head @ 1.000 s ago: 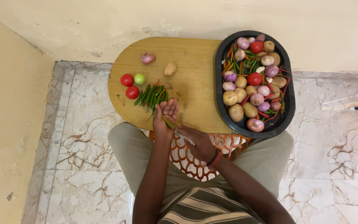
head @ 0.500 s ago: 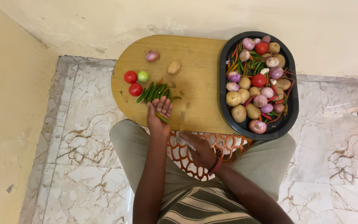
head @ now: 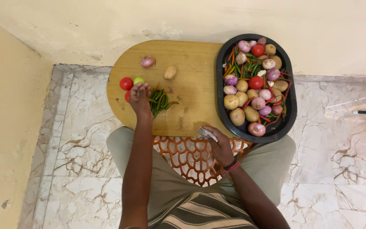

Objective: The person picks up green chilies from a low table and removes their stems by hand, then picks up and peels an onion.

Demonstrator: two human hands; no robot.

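Observation:
My left hand (head: pixel 140 97) lies palm down on the wooden board (head: pixel 191 63), over the left end of a pile of green chillies (head: pixel 160 101). It hides part of a red tomato beneath it, and whether its fingers hold a chilli is hidden. Beside it sit a red tomato (head: pixel 126 83) and a green tomato (head: pixel 139 80). My right hand (head: pixel 217 143) rests at the board's near edge, closed on a small pale knife (head: pixel 206 133). Further back on the board are a purple onion (head: pixel 148 61) and a potato (head: pixel 170 72).
A black oval tray (head: pixel 222 63) on the board's right holds potatoes, onions, tomatoes and red and green chillies. An orange lattice stool (head: pixel 187 157) stands between my knees. Marble floor lies around, with walls at the back and left.
My left hand, which carried a green chilli in its open palm, has turned over and moved left and forward onto the chilli pile. My right hand has shifted right to the board's edge.

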